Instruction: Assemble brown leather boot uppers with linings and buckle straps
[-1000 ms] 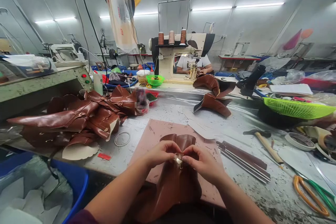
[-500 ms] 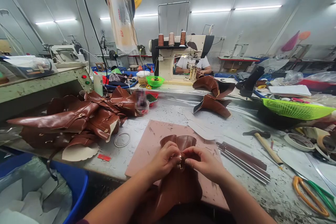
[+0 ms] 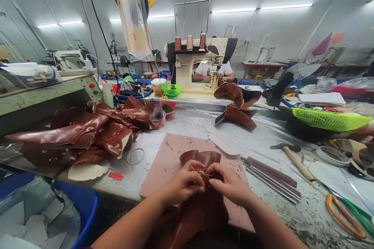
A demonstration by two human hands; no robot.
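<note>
A brown leather boot upper (image 3: 201, 218) lies in front of me, its wide top opening resting on the pink board (image 3: 159, 163). Across its middle runs a thin strap with a small shiny metal buckle (image 3: 203, 173). My left hand (image 3: 187, 181) pinches the strap at the buckle's left side, fingers curled. From the right, my right hand (image 3: 229, 183) grips the same strap with thumb and forefinger. The fingertips partly cover the buckle, so how the strap threads through it is hidden.
More brown boot uppers (image 3: 87, 128) are heaped at left, and others (image 3: 236, 116) lie near the sewing machine (image 3: 187, 68). At right are dark strips (image 3: 271, 179), a hammer (image 3: 298, 163) and scissors (image 3: 344, 216). A blue bin (image 3: 90, 206) stands below left. Beyond, a person (image 3: 200, 71) sits.
Both hands have shifted slightly on the buckle strap. My left fingers have moved lower and my right hand a little right; the boot upper has shifted slightly right.
</note>
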